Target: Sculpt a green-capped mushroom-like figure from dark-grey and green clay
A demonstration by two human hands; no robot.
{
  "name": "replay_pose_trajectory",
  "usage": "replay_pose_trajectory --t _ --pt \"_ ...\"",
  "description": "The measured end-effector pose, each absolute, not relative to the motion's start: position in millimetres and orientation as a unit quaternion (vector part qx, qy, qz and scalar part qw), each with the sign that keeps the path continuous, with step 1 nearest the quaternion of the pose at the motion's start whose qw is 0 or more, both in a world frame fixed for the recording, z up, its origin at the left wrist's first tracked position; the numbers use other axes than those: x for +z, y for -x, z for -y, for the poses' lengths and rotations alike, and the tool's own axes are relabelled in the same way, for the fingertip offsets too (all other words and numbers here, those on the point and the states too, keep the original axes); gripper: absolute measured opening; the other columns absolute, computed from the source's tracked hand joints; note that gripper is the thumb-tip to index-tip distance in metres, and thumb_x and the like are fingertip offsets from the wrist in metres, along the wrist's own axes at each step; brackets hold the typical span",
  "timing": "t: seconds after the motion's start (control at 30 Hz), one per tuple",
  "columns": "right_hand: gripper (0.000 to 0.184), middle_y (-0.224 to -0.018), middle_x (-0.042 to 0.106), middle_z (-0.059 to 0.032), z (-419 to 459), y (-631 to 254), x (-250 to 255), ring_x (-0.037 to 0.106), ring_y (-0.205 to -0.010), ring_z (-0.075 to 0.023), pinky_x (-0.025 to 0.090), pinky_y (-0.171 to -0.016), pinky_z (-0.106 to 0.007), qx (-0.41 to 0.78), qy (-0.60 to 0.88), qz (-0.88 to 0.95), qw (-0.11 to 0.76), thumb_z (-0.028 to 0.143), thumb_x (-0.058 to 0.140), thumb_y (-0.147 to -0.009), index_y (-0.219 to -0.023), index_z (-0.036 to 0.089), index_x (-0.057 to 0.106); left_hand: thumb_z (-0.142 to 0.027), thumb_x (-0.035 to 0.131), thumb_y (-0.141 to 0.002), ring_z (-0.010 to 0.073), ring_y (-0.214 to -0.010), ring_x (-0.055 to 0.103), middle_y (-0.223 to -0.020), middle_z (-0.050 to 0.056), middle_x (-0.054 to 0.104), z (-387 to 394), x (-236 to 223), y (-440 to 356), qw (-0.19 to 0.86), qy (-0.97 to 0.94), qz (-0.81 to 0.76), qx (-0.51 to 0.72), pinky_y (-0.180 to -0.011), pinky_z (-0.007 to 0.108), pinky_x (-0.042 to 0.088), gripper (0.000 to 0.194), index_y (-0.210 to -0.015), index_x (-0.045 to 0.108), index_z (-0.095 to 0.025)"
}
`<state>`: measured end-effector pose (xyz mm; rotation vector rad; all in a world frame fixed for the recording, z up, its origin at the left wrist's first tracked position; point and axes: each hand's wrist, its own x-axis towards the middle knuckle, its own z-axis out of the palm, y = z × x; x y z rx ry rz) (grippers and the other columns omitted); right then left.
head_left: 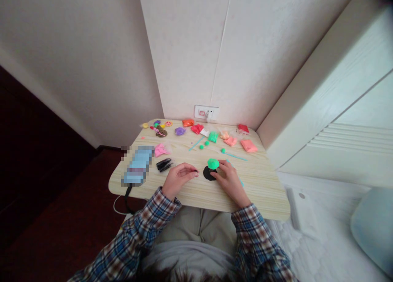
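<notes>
Between the thumb and fingertips of my left hand (181, 176) is a pinched bit of black clay (196, 171), very small. My right hand (229, 179) curls around the right side of a clay piece, its thumb against a flat black clay disc (208, 174) and its forefinger beside a green clay cap (213, 163). The green cap stands over the disc; how the two join is hidden. Small green clay balls (206, 143) lie beyond my hands. A blue modelling tool (239, 179) lies partly under my right hand.
A phone (138, 165) with a cable lies at the table's left. Near my left hand is a black clay packet (164, 164). Coloured clay packets (248, 145) and finished-looking small clay bits (161, 131) line the back. Another blue tool (235, 156) lies right of centre.
</notes>
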<state>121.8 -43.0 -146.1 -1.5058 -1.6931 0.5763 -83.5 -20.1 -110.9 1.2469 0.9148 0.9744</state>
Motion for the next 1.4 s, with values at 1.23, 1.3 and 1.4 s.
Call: replay_pose_trajectory --t 1.23,1.3,1.4 --pt "0.025 -0.089 0.069 -0.0046 88 -97 -41 0.064 -0.085 -0.0158 0.046 -0.079 -0.03 0.673 0.339 0.523 0.398 0.037 0.069 -0.074 -0.082 0.02 0.053 -0.033 0.086 -0.05 0.0079 -0.063 0.053 -0.065 -0.003 0.061 46 -37 73 0.745 -0.417 -0.314 0.414 -0.065 0.022 0.039 0.038 -0.07 0.06 -0.013" --pt "0.025 -0.089 0.069 -0.0046 88 -97 -41 0.064 -0.085 -0.0157 0.046 -0.078 -0.029 0.675 0.336 0.523 0.398 0.037 0.069 -0.075 -0.083 0.019 0.053 -0.032 0.086 -0.05 0.0076 -0.063 0.054 -0.065 -0.003 0.062 46 -37 73 0.745 -0.419 -0.314 0.414 -0.065 0.021 0.039 0.038 -0.069 0.059 -0.013" --pt "0.024 -0.09 0.069 -0.005 89 -96 -40 0.064 -0.084 -0.0153 0.046 -0.077 -0.028 0.679 0.33 0.522 0.397 0.036 0.069 -0.075 -0.083 0.019 0.054 -0.032 0.086 -0.05 0.0077 -0.063 0.055 -0.064 -0.002 0.062 46 -36 73 0.749 -0.423 -0.307 0.407 -0.064 0.02 0.039 0.039 -0.068 0.058 -0.013"
